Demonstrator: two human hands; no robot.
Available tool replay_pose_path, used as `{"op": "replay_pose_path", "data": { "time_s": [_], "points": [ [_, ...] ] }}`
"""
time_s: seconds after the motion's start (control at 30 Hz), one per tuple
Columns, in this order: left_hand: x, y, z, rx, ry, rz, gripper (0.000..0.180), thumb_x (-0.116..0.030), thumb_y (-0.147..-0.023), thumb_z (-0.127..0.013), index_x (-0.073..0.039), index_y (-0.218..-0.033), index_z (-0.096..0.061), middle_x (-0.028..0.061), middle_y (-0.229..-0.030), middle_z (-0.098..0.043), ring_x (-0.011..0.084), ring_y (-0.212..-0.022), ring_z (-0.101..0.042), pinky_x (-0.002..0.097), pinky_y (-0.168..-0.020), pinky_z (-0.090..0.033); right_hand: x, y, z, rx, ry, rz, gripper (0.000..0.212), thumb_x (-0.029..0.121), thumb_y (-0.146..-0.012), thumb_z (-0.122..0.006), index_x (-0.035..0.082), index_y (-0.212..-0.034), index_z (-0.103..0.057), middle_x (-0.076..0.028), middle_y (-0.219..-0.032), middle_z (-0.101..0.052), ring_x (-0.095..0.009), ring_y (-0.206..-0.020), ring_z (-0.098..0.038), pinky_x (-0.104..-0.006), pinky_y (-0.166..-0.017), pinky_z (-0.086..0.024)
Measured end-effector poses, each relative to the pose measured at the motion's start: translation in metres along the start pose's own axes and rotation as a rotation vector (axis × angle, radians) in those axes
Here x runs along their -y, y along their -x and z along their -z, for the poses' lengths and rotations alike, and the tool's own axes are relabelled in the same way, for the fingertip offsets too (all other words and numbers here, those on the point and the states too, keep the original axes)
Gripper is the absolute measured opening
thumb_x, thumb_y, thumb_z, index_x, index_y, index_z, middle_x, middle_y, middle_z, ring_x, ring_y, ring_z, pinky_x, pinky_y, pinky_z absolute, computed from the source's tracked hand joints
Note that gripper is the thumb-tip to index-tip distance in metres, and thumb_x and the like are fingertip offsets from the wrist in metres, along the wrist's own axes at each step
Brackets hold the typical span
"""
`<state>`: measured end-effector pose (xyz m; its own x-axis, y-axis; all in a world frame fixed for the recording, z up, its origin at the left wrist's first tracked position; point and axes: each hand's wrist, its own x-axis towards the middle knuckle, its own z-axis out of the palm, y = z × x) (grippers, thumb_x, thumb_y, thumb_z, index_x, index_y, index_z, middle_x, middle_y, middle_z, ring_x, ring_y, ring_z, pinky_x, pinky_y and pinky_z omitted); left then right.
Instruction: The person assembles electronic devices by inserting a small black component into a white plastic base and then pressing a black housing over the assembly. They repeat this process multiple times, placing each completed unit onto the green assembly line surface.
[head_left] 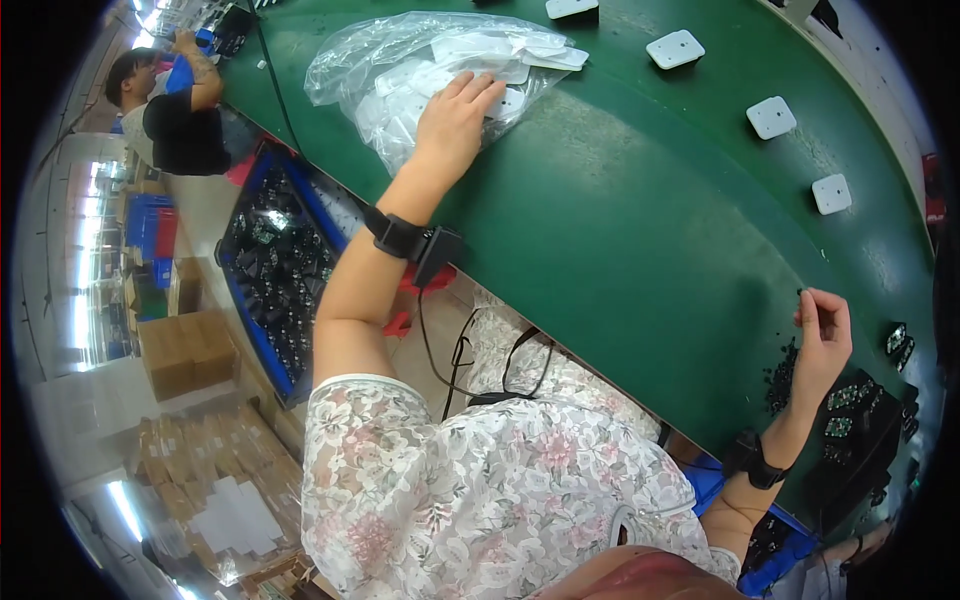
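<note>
My left hand [455, 120] lies with its fingers stretched out on white rectangular plates [410, 80] in a clear plastic bag [335, 75] at the table's far left. Thumb and fingertips of my right hand [822, 335] are pinched together over the table's right side. A tiny dark piece [800, 292] shows at those fingertips; its exact kind is too small to make out. Just left of the right wrist, a scatter of small black pieces [781, 375] lies on the green table [600, 230].
White plates [771, 118] on dark parts stand spaced along the table's far side. Black housings with green circuit boards [845, 410] lie at the right. A blue bin [280, 270] of dark parts is left of the table. Another person [180, 110] sits at the far left.
</note>
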<state>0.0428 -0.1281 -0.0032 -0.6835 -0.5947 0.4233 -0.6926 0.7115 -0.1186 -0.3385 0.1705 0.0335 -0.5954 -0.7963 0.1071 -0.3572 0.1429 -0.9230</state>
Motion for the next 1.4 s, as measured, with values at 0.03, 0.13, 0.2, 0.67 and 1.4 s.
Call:
{"op": "replay_pose_path", "data": {
  "time_s": [0.03, 0.13, 0.2, 0.67, 1.4],
  "points": [
    [0.002, -0.002, 0.0, -0.004, 0.008, -0.003, 0.037, 0.002, -0.076, -0.054, -0.007, -0.112, -0.061, 0.0103, -0.121, -0.06, 0.0297, -0.111, -0.054, 0.0364, -0.093, -0.045, 0.002, -0.001, -0.004, 0.018, -0.03, 0.008, 0.007, 0.005, -0.091, -0.062, 0.0, -0.096, -0.061, -0.001, -0.083, -0.06, -0.008, -0.074, -0.056, -0.0204, -0.07, -0.046],
    [0.004, -0.008, 0.001, 0.026, 0.007, -0.052, 0.034, -0.001, -0.078, -0.055, -0.007, -0.111, -0.061, 0.0077, -0.121, -0.06, 0.0277, -0.11, -0.055, 0.0376, -0.091, -0.046, 0.015, 0.003, -0.019, 0.051, -0.124, 0.015, 0.01, 0.004, -0.091, -0.061, -0.002, -0.099, -0.06, -0.004, -0.087, -0.062, -0.01, -0.077, -0.059, -0.0222, -0.073, -0.048],
    [0.005, -0.012, 0.004, 0.1, 0.064, 0.009, 0.032, -0.003, -0.079, -0.056, -0.008, -0.11, -0.063, 0.0069, -0.12, -0.061, 0.0255, -0.11, -0.055, 0.0378, -0.087, -0.047, 0.019, 0.007, -0.026, 0.064, -0.143, 0.007, 0.011, 0.003, -0.091, -0.059, -0.003, -0.101, -0.06, -0.007, -0.09, -0.064, -0.012, -0.08, -0.061, -0.0239, -0.075, -0.05],
    [-0.229, -0.056, 0.022, 0.163, 1.288, 0.004, 0.021, -0.002, -0.084, -0.064, 0.002, -0.1, -0.051, 0.0132, -0.086, -0.064, 0.0158, -0.062, -0.063, 0.0282, -0.054, -0.052, 0.029, 0.014, -0.053, 0.031, -0.554, -0.138, 0.011, 0.01, -0.092, -0.062, 0.0, -0.095, -0.063, 0.0, -0.08, -0.057, -0.007, -0.07, -0.051, -0.0204, -0.064, -0.04],
    [-0.268, -0.055, 0.025, 0.364, 1.602, 0.19, 0.007, 0.003, -0.089, -0.057, 0.0, -0.095, -0.058, 0.0057, -0.076, -0.058, 0.0111, -0.056, -0.059, 0.0259, -0.047, -0.047, 0.011, 0.013, -0.051, -0.071, -0.034, 0.11, 0.007, 0.004, -0.085, -0.067, 0.0, -0.089, -0.063, -0.003, -0.079, -0.061, -0.012, -0.069, -0.057, -0.0246, -0.059, -0.045]
  ]
}}
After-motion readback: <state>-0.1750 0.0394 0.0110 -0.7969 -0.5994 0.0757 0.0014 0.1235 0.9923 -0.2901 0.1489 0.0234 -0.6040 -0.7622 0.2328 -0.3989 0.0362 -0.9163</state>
